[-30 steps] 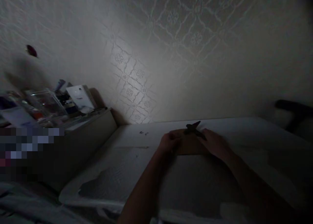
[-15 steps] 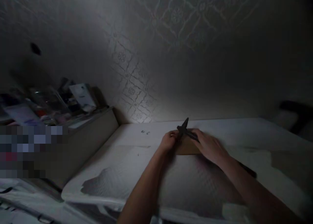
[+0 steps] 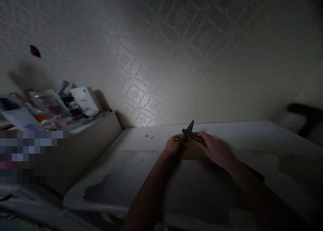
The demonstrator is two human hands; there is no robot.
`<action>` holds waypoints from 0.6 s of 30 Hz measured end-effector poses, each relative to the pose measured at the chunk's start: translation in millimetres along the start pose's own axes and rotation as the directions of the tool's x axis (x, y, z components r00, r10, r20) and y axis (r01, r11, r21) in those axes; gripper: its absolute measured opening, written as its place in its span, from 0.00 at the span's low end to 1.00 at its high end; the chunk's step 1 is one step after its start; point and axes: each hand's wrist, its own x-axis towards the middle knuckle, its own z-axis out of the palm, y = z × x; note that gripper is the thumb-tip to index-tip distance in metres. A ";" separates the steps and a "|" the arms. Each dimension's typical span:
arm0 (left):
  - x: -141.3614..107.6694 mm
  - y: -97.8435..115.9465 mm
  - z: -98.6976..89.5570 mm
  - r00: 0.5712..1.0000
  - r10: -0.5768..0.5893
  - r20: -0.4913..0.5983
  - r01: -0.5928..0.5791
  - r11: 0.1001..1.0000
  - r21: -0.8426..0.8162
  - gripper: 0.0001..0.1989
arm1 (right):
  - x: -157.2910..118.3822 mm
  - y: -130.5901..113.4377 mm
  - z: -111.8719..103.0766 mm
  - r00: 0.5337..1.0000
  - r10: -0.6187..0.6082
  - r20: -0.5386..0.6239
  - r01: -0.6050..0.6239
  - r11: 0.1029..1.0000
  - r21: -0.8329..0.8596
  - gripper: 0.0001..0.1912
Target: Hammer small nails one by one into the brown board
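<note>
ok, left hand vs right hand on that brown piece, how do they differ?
The left hand pinches the near-left edge of the brown cardboard piece and holds no tool; the right hand grips dark scissors with blades open. The left hand is curled small; the right hand spreads flatter across the piece's right side. Both rest on the white table.

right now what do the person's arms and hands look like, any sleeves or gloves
Both forearms are bare as far as the dim picture shows: no sleeves, gloves or watch can be made out. The left hand and right hand are bare too, with no rings visible, though the light is too low to be sure of small things.
</note>
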 end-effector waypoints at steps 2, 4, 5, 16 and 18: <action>-1.1 1.3 -0.1 1.000 -0.003 -0.004 0.003 1.000 -0.003 0.14 | 0.3 0.7 0.2 1.000 -0.005 0.009 0.005 1.000 0.004 0.13; -2.2 2.7 -0.1 1.000 -0.009 -0.010 0.009 1.000 -0.014 0.14 | 0.6 1.6 0.5 1.000 -0.010 0.008 0.009 1.000 0.011 0.12; -2.6 3.4 0.0 1.000 -0.014 -0.009 0.014 1.000 -0.019 0.15 | 0.8 2.1 0.7 1.000 -0.009 0.002 0.009 1.000 0.014 0.12; -1.1 0.2 -0.5 1.000 0.005 0.009 -0.004 1.000 -0.030 0.15 | 1.5 6.1 3.2 0.997 -0.045 -0.064 0.048 0.998 0.036 0.12; -0.7 -0.5 -1.0 0.999 0.031 -0.009 -0.031 0.999 0.006 0.14 | 1.7 7.1 4.0 0.997 -0.056 -0.054 0.058 0.998 0.033 0.12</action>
